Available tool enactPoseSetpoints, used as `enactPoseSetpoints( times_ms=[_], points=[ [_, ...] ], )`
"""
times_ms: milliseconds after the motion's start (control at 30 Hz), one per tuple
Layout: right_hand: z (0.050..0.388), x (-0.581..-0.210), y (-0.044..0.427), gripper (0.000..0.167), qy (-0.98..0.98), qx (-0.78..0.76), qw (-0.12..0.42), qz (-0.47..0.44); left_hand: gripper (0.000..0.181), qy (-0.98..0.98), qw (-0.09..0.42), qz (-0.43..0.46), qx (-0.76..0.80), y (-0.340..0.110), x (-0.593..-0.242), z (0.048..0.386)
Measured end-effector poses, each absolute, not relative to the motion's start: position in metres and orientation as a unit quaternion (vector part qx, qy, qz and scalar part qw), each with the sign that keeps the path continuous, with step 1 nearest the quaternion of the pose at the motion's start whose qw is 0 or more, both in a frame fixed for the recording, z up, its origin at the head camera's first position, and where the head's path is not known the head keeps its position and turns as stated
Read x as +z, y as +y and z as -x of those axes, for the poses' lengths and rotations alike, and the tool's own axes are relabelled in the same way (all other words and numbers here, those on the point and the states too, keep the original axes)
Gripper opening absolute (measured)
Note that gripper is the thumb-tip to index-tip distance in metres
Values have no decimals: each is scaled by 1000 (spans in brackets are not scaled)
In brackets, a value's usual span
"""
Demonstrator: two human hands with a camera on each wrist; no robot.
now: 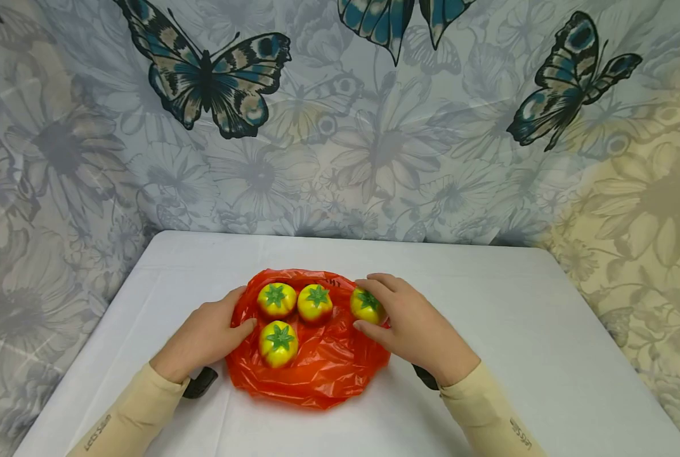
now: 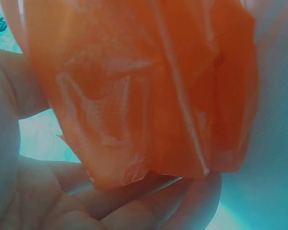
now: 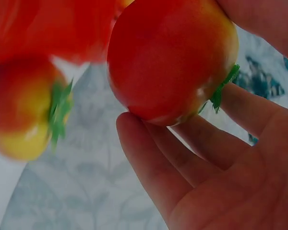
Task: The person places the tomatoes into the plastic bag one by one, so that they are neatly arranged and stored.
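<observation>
An orange-red plastic bag (image 1: 328,371) lies spread on the white table, with yellow-and-red tomatoes on it. Two of them, a left tomato (image 1: 276,299) and a middle tomato (image 1: 314,303), sit side by side; a nearer tomato (image 1: 278,344) lies in front. My left hand (image 1: 211,330) holds the bag's left side, fingers curved round the plastic (image 2: 134,96). At the bag's right edge my right hand (image 1: 411,324) grips another tomato (image 3: 170,62) between thumb and fingers. Its green leafy top (image 3: 224,88) faces the palm.
The white table (image 1: 488,285) reaches back to a curtain (image 1: 328,190) printed with flowers and butterflies. Dark wrist devices show under both wrists, the left wrist device (image 1: 200,383) more fully.
</observation>
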State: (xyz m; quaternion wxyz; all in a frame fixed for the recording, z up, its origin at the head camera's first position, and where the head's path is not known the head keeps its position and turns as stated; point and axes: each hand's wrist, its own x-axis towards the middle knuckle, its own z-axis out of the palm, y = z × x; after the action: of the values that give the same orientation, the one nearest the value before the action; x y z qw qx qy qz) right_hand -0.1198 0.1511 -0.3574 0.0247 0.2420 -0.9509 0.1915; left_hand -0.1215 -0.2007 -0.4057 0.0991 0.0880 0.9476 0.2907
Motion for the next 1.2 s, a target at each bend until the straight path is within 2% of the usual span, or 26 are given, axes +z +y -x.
enactPoseSetpoints(
  times_ms=[500,1200],
  points=[
    [106,-376,98,65,-936,171,-47,-303,73,947,96,-83,296,-200,-404,121],
    [100,-391,74,61,-924,159,-83,-337,74,945,102,-79,299,-200,-407,122]
  ],
)
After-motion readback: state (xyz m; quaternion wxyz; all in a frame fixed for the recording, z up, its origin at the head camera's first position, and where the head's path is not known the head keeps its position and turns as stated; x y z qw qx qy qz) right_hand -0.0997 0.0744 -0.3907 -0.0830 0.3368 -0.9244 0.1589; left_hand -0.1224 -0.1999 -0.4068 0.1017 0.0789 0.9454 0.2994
